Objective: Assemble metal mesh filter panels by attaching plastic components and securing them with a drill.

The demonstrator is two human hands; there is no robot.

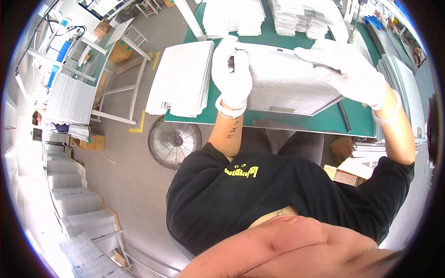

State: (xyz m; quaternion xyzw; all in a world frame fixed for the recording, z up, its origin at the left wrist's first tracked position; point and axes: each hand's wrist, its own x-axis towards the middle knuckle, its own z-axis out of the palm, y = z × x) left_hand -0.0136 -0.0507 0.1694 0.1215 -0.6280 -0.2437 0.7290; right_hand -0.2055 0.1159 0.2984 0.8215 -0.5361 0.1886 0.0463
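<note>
Both of my hands wear white gloves. A silvery, finely textured flat panel [287, 88] lies tilted in front of me over the green table [264, 121]. My left hand [232, 76] is closed at the panel's left edge, thumb and fingers curled round it. Over the panel's upper right part, my right hand [354, 69] reaches with its fingers stretched out; its underside is partly hidden. Small dark marks sit along the panel's far edge. Left of my left hand rests a stack of white sheets [181, 78].
More stacks of silvery sheets [301, 16] stand at the table's far side. A black strip [344, 116] lies near its front right edge. On the floor at left is a round fan [175, 141]. Panels [396, 83] lean at right, and cartons [342, 147] sit below.
</note>
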